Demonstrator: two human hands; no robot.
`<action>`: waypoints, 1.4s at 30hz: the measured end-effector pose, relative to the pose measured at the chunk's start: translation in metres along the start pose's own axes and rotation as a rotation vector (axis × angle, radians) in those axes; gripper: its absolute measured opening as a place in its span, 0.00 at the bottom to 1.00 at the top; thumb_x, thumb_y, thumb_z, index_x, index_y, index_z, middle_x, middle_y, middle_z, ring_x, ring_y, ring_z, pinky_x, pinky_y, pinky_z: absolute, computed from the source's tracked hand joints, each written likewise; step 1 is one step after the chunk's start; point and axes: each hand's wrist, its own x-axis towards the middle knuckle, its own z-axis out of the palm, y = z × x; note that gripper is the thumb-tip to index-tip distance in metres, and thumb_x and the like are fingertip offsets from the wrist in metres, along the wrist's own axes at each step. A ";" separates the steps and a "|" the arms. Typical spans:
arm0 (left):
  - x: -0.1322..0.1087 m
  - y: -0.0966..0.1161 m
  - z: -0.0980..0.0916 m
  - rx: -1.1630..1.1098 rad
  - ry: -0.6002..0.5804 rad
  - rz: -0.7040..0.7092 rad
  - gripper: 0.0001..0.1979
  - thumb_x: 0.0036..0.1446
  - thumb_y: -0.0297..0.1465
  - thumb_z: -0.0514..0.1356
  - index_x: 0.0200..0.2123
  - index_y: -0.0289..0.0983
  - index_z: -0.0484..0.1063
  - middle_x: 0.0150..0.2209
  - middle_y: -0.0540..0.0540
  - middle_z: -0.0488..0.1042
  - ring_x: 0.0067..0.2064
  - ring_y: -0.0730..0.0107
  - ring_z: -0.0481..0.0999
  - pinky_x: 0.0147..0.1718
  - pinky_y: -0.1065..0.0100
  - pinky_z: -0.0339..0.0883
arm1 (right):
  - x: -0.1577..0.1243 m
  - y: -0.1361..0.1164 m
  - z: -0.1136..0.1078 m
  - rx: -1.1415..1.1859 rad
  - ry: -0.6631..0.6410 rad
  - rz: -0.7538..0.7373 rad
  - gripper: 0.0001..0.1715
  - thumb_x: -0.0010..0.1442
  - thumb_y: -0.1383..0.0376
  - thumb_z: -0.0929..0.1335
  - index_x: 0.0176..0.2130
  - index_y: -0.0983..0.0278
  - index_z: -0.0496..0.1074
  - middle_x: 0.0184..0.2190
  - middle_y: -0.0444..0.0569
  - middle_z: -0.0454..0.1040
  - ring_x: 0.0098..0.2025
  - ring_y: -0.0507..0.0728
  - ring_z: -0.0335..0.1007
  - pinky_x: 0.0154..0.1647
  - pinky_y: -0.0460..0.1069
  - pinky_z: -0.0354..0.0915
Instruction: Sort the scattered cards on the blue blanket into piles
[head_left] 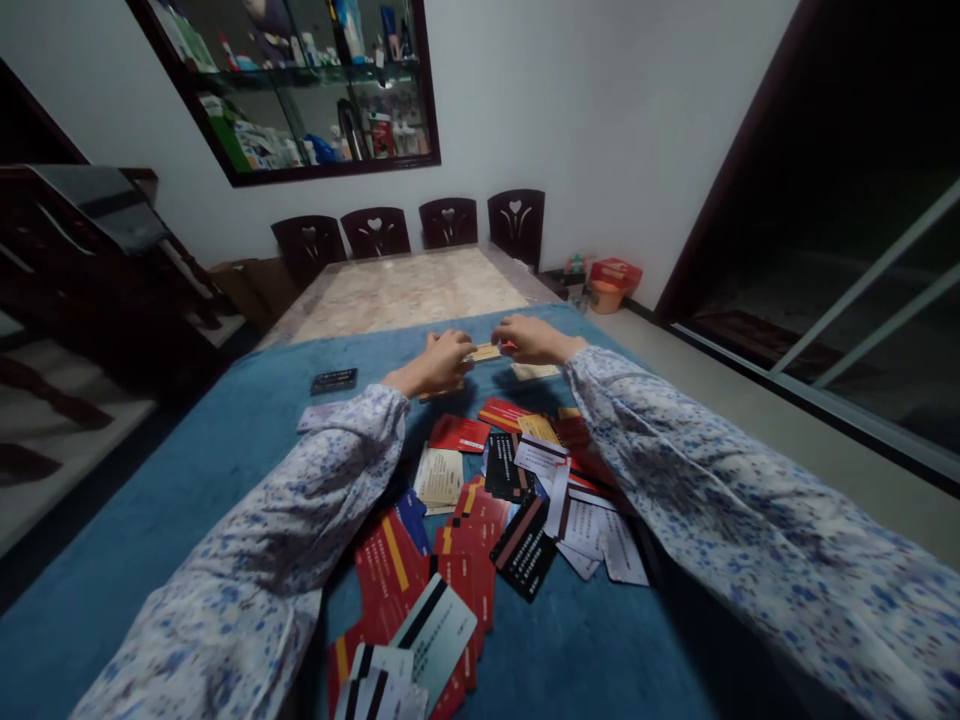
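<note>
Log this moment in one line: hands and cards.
left hand: at tan card; right hand: at opposite end; grip: unclear; loose cards: on blue cloth

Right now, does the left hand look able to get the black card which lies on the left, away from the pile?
Probably yes: between the left hand and the black card I see only blue cloth, though the hand seems busy near a tan card.

Left of the left sleeve (300, 510), the blue cloth (172, 490) offers a wide passage, short of a black card (334, 381) and a pale card (316, 416). Between both sleeves, overlapping cards (508, 466) obstruct low movement.
</note>
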 end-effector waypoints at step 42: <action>-0.115 0.040 0.043 -0.047 -0.172 -0.040 0.15 0.66 0.26 0.51 0.52 0.37 0.70 0.58 0.34 0.72 0.64 0.48 0.66 0.61 0.39 0.59 | -0.081 -0.113 0.047 0.081 -0.025 -0.169 0.22 0.71 0.52 0.66 0.51 0.66 0.78 0.54 0.60 0.76 0.55 0.64 0.64 0.48 0.55 0.58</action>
